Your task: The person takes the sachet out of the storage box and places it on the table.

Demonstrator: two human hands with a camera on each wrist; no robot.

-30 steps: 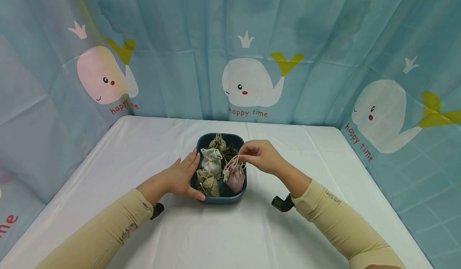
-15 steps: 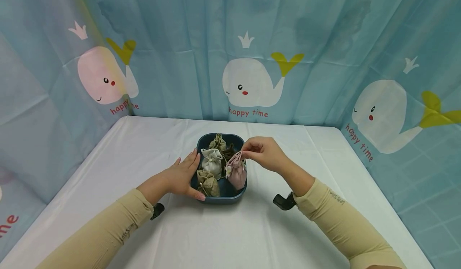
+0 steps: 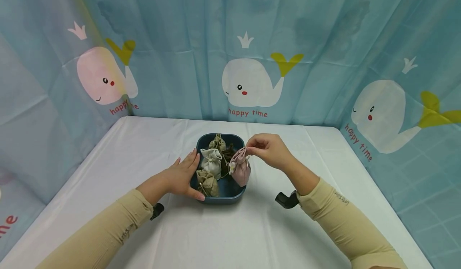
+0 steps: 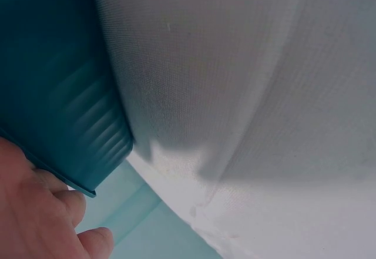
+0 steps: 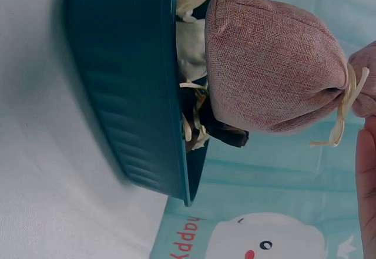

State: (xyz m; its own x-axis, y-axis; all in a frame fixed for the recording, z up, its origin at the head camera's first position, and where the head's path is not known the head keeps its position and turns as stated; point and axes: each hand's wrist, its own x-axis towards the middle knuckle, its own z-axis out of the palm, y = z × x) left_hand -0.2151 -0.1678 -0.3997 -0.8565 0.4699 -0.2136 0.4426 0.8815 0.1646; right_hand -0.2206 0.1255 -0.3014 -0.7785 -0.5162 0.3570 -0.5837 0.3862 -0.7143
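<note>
Apparently taking out the pink pouch, above the right rim of the blue tub; pinching its top with right hand, hard to see where, bracing with spread left hand. Calls for more height.

Left side of the blue tub: blocked, your left hand lies along the rim. Right side: the pink pouch, pinched in your right hand, hangs over the rim and obstructs a straight drop there. Inside, the white pouch, front olive pouch, rear olive pouch and dark pouch crowd the left and middle; you have bare floor at front right. The white cloth gives you passage along the tub's near side. Watch the black mount jutting from your right wrist. The curtain walls off the far side, well apart from the tub.
</note>
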